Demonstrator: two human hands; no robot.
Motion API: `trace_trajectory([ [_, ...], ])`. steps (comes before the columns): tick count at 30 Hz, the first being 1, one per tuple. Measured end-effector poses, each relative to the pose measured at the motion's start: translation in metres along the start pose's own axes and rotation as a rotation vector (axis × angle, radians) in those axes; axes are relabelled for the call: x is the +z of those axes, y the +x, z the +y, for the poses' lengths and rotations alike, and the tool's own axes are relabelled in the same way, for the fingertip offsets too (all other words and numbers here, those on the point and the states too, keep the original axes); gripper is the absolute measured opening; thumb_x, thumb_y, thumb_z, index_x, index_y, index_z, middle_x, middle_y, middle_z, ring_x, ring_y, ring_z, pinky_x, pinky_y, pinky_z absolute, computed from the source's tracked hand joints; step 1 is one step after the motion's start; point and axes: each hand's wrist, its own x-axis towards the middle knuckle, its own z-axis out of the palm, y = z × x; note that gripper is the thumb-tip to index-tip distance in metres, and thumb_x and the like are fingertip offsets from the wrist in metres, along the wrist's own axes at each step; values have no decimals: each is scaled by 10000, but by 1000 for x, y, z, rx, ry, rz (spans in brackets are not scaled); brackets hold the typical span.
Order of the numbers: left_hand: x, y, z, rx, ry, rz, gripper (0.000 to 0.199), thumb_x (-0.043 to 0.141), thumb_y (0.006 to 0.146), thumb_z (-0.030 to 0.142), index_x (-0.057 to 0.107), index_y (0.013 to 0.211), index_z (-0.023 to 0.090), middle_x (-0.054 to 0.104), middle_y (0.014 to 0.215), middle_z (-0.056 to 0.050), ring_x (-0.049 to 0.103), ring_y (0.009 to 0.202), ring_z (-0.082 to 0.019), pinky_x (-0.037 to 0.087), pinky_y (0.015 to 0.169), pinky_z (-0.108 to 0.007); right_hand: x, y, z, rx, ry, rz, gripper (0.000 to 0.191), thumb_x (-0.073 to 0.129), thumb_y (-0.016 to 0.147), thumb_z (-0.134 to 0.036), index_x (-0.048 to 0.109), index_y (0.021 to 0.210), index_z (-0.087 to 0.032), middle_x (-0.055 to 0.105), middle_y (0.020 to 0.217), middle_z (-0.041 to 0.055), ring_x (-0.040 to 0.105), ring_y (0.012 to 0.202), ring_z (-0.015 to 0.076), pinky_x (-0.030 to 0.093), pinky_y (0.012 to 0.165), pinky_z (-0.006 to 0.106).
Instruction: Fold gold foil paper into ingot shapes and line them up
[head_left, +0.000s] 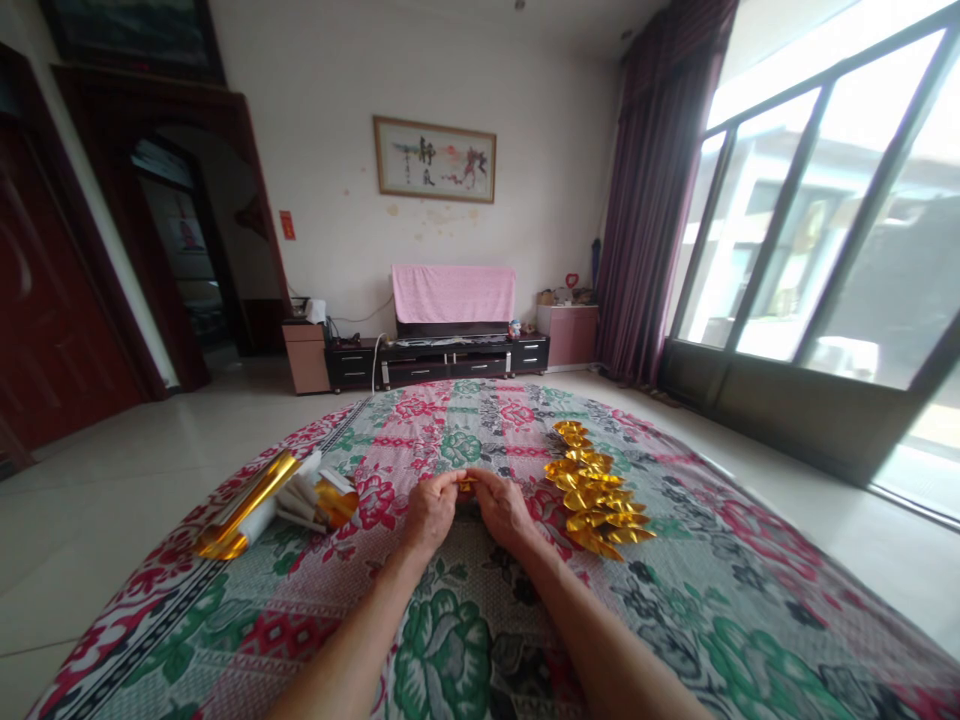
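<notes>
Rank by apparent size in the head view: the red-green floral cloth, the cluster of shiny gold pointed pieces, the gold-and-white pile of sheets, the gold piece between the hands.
1. Floral cloth
2. Gold cluster and gold-and-white pile: too alike to rank
3. Gold piece, only partly visible

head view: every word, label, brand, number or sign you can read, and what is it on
"靜" (probably): large upper black character on the gold-framed rectangular wall picture; the character below it and the small column to its left are too blurred to read.
Small red rectangular wall slip: marks too small to read.
Shiny gold folded foil pieces: no text visible.
No brand or number is readable.
</notes>
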Motion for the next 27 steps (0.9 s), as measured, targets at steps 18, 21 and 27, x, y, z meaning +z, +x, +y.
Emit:
trace_trajectory([
  [18, 1, 3, -4, -50, -14, 53, 334, 448, 764, 166, 665, 1017, 182, 711, 949, -28, 671, 826, -157, 541, 745, -254, 6, 0, 6, 34, 60, 103, 349, 415, 809, -233, 591, 1098, -149, 661, 656, 6, 566, 546, 119, 413, 522, 190],
  [21, 0, 3, -4, -50, 6, 77, 327, 460, 762, 163, 664, 1017, 181, 694, 1010, -34, 663, 867, -159, 537, 765, -256, 5, 0, 4, 15, 74, 99, 320, 402, 835, -264, 635, 1036, -176, 689, 712, 20, 608, 604, 129, 436, 560, 194],
  [27, 0, 2, 3, -70, -83, 26, 337, 493, 760, 182, 629, 1068, 167, 711, 943, -37, 679, 722, -137, 547, 676, -228, 2, 0, 0, -24, 55, 104, 295, 416, 845, -264, 660, 1004, -213, 710, 786, 22, 658, 728, 149, 466, 680, 215],
])
